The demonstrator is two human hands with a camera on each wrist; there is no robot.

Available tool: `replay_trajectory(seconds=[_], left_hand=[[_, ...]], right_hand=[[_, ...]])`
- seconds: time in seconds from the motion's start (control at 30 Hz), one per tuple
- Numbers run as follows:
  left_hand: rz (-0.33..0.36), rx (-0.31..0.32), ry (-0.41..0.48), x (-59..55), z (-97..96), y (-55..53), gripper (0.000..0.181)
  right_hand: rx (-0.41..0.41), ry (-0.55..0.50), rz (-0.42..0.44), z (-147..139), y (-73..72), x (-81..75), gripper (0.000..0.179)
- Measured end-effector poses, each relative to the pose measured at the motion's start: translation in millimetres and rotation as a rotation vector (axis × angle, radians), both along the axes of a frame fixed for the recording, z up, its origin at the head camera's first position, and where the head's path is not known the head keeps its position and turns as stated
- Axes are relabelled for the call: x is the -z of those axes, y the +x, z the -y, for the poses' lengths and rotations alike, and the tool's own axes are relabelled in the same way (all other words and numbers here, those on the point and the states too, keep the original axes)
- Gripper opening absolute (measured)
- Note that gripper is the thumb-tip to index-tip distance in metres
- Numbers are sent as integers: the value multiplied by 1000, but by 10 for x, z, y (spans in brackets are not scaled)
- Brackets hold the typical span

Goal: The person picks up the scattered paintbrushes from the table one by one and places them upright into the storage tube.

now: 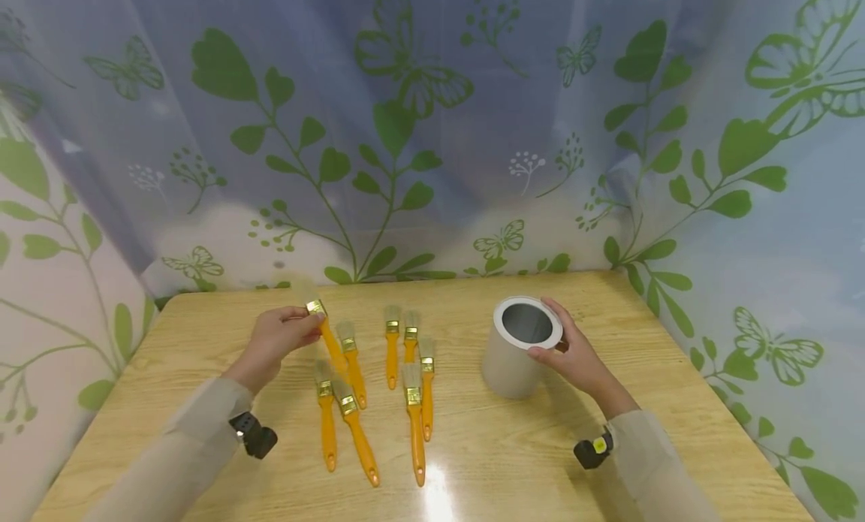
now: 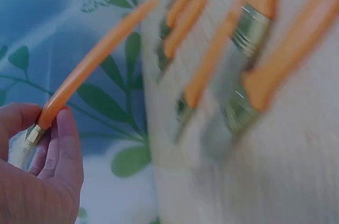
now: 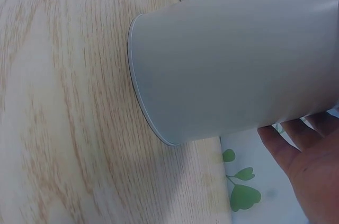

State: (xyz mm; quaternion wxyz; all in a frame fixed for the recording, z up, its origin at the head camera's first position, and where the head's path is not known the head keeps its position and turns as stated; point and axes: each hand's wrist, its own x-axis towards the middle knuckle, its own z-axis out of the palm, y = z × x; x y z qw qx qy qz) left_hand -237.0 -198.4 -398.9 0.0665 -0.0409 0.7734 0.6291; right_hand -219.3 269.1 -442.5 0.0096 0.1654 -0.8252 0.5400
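Note:
My left hand point(image 1: 275, 343) pinches a paintbrush point(image 1: 331, 343) around its brass-coloured ferrule, thumb on one side and fingers on the other. Its pale bristles point up and away, and the orange handle point(image 2: 87, 68) slants toward the other brushes. On the right, a light grey cylindrical container point(image 1: 508, 366) stands upright, its round mouth facing up and its inside dark grey. My right hand point(image 1: 580, 360) holds it at the rim, thumb at the near edge and fingers along the right side. In the right wrist view, the fingertips touch the container's smooth wall point(image 3: 228, 65).
Beside the held brush lie three similar paintbrushes: one close by point(image 1: 353, 363) and two nearer me point(image 1: 327, 428) point(image 1: 363, 441). Several more brushes point(image 1: 416, 439) lie mid-table, bristles away from me. The wooden table point(image 1: 500, 454) meets a leaf-and-butterfly patterned curtain point(image 1: 446, 206) at its back edge.

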Motion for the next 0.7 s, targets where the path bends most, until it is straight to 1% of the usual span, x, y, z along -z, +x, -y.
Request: replay_trajectory(seconds=[0.1, 0.2, 0.37, 0.43, 0.53, 0.7], left_hand=[[-1, 0, 85, -94, -173, -53, 46], [-1, -3, 156, -177, -351, -103, 39], [-11, 22, 219, -313, -628, -170, 30], [-15, 34, 234, -373, -729, -180, 30], [-21, 44, 280, -455, -877, -189, 28], [-46, 56, 398, -552, -1120, -183, 20]], right_hand=[[9, 2, -5, -8, -8, 5, 85], [6, 2, -8, -7, -20, 13, 85], [-3, -7, -10, 0, -25, 19, 85], [-2, -5, -11, -1, -21, 20, 85], [-1, -2, -13, -7, -19, 25, 85], [-1, -9, -13, -11, -25, 23, 85]])
